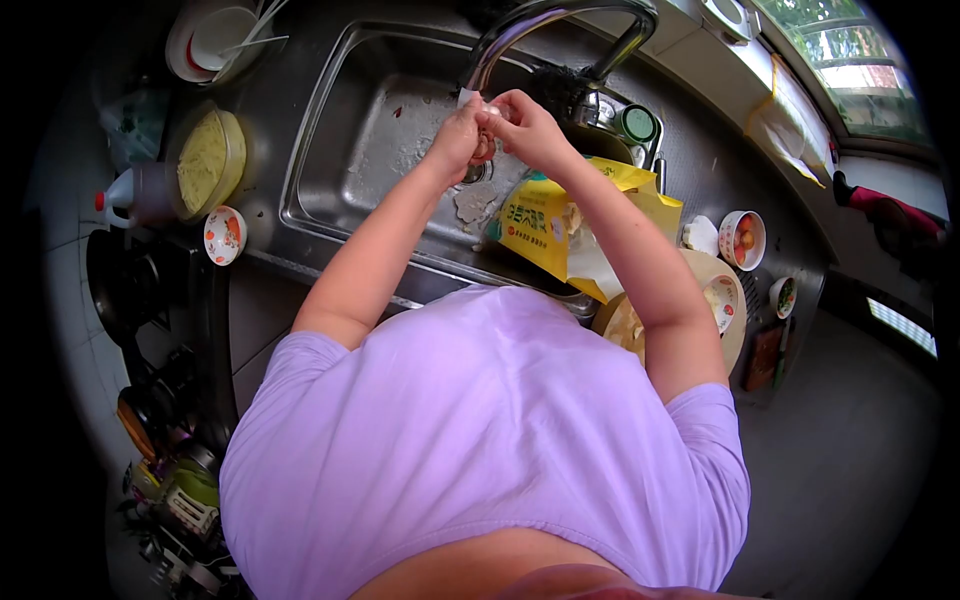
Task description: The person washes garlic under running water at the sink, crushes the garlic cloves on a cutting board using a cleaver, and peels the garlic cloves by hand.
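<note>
My left hand (461, 138) is closed over the sink (335, 160), just below the curved metal faucet (485, 62). Against it, my right hand (530, 132) pinches with its fingertips. Something small and pale shows between the fingers, too small and covered to name. Both hands look wet. Beneath them, whitish scraps (475, 203) lie on the sink bottom near the drain. A yellow printed bag (535, 225) stands at the sink's right side, under my right forearm.
Left of the sink are a bowl of pale yellow strips (210, 160), a small patterned bowl (225, 236) and a jug with a red cap (140, 195). To the right are a bowl of reddish pieces (743, 240), a small bowl with green bits (783, 296) and a green-lidded jar (636, 124).
</note>
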`<action>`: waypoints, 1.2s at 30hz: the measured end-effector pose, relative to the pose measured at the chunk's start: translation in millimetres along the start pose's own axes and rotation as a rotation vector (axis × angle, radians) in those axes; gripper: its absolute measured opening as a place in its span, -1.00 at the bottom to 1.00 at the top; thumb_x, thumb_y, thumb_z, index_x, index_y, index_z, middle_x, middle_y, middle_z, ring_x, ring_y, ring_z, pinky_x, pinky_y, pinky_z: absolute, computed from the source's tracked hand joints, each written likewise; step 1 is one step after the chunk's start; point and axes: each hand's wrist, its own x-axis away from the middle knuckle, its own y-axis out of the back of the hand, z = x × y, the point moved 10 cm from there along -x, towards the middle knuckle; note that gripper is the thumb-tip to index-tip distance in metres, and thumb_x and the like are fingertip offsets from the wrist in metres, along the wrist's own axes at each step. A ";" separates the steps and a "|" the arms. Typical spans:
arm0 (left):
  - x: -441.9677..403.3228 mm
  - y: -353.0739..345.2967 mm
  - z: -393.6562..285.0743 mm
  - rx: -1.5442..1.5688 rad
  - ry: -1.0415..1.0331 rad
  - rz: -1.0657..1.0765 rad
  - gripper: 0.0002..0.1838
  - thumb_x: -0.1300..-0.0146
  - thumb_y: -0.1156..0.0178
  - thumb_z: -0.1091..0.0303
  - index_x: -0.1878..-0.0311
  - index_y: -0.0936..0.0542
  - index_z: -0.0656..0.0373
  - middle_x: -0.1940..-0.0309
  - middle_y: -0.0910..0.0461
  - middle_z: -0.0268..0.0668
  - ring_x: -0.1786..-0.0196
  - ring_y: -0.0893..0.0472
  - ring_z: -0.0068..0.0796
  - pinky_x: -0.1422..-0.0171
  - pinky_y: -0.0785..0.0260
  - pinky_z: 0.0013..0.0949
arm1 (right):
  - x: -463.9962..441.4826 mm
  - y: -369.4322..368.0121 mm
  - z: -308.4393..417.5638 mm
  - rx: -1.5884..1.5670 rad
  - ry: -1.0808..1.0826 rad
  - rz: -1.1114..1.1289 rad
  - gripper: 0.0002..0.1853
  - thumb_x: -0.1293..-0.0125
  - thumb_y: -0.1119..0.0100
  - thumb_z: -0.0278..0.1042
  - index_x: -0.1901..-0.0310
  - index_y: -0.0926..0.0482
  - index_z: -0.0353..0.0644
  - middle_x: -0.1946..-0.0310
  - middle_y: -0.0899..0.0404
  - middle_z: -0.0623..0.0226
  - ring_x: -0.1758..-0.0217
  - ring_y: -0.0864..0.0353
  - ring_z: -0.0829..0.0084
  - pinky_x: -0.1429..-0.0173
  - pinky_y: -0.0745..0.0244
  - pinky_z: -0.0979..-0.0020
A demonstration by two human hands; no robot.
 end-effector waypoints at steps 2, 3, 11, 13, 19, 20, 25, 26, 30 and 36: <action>5.9 -5.7 -8.2 -0.059 -0.008 0.013 -0.51 -0.44 0.26 -0.06 0.27 -0.50 0.14 0.67 -0.33 -0.44 0.72 -0.23 -0.70 0.64 -0.06 -0.55 | -2.4 -3.6 0.9 -0.029 0.040 0.017 -0.71 -0.29 -0.14 -0.18 0.17 -0.46 -0.26 0.40 -0.56 0.32 0.43 -0.48 0.62 0.34 -0.40 0.53; 5.5 -7.1 -8.8 -0.059 -0.008 0.013 -0.51 -0.44 0.26 -0.06 0.27 -0.50 0.14 0.67 -0.33 -0.44 0.72 -0.23 -0.70 0.64 -0.06 -0.55 | -2.5 -5.8 3.5 -0.057 0.077 0.034 -0.72 -0.31 -0.14 -0.18 0.16 -0.46 -0.26 0.40 -0.56 0.32 0.42 -0.48 0.62 0.33 -0.41 0.53; 9.5 -10.4 -22.6 -0.203 -0.098 0.044 -0.47 -0.45 0.27 -0.07 0.28 -0.52 0.18 0.58 -0.46 -0.37 0.70 -0.27 -0.68 0.62 -0.12 -0.54 | 3.5 -4.2 20.1 -0.087 0.158 0.064 -0.76 -0.30 -0.10 -0.27 0.16 -0.45 -0.29 0.43 -0.58 0.30 0.42 -0.51 0.59 0.28 -0.46 0.49; 12.4 -14.1 -25.1 -0.215 -0.119 0.044 -0.47 -0.44 0.25 -0.09 0.32 -0.50 0.17 0.64 -0.40 -0.39 0.72 -0.26 -0.68 0.64 -0.09 -0.55 | 7.1 -2.1 25.6 -0.001 0.148 0.041 -0.76 -0.29 -0.10 -0.29 0.16 -0.45 -0.29 0.43 -0.58 0.30 0.41 -0.51 0.59 0.27 -0.47 0.48; 10.7 -15.0 -25.2 -0.157 -0.172 0.073 -0.49 -0.43 0.23 -0.09 0.39 -0.47 0.13 0.68 -0.33 -0.42 0.73 -0.26 -0.67 0.67 -0.06 -0.55 | 7.3 1.5 25.6 0.055 0.163 -0.074 -0.80 -0.24 -0.07 -0.35 0.19 -0.46 -0.31 0.48 -0.56 0.29 0.44 -0.55 0.54 0.32 -0.45 0.49; 11.0 -16.1 -25.7 -0.133 -0.187 0.088 -0.50 -0.43 0.23 -0.08 0.40 -0.46 0.13 0.67 -0.34 -0.41 0.72 -0.27 -0.66 0.66 -0.06 -0.55 | 4.8 3.5 20.1 -0.007 0.132 -0.094 -0.80 -0.24 -0.07 -0.36 0.18 -0.46 -0.30 0.48 -0.56 0.32 0.45 -0.54 0.54 0.34 -0.44 0.49; 5.1 -14.2 -17.6 0.009 -0.159 0.121 -0.59 -0.43 0.15 0.00 0.36 -0.44 0.12 0.59 -0.39 -0.40 0.65 -0.32 -0.65 0.64 -0.07 -0.57 | 1.9 8.1 3.4 -0.284 -0.068 -0.022 -0.81 -0.22 -0.08 -0.37 0.18 -0.48 -0.27 0.47 -0.53 0.39 0.47 -0.48 0.58 0.34 -0.42 0.52; 5.1 -16.4 -15.1 0.072 -0.104 0.137 -0.63 -0.42 0.11 0.03 0.34 -0.43 0.12 0.56 -0.40 -0.41 0.62 -0.34 -0.66 0.64 -0.07 -0.58 | -0.2 7.8 4.5 -0.255 -0.024 0.002 -0.81 -0.22 -0.08 -0.36 0.18 -0.48 -0.27 0.45 -0.53 0.40 0.44 -0.48 0.60 0.32 -0.43 0.53; 1.6 -11.3 -11.3 0.015 0.013 0.219 -0.73 -0.38 0.02 0.09 0.26 -0.44 0.10 0.47 -0.46 -0.41 0.54 -0.40 -0.69 0.62 -0.10 -0.60 | 2.4 6.3 11.3 -0.111 0.158 -0.001 -0.75 -0.22 -0.13 -0.37 0.10 -0.45 -0.27 0.34 -0.51 0.40 0.34 -0.48 0.62 0.22 -0.43 0.54; 5.9 -21.1 -16.7 0.335 -0.001 0.265 -0.81 -0.33 -0.08 0.17 0.14 -0.47 0.07 0.39 -0.50 -0.44 0.44 -0.44 -0.68 0.55 -0.17 -0.64 | 11.7 22.5 28.6 0.248 0.288 -0.211 -0.70 -0.12 -0.29 -0.29 0.15 -0.56 -0.26 0.32 -0.55 0.23 0.30 -0.61 0.35 0.13 -0.50 0.40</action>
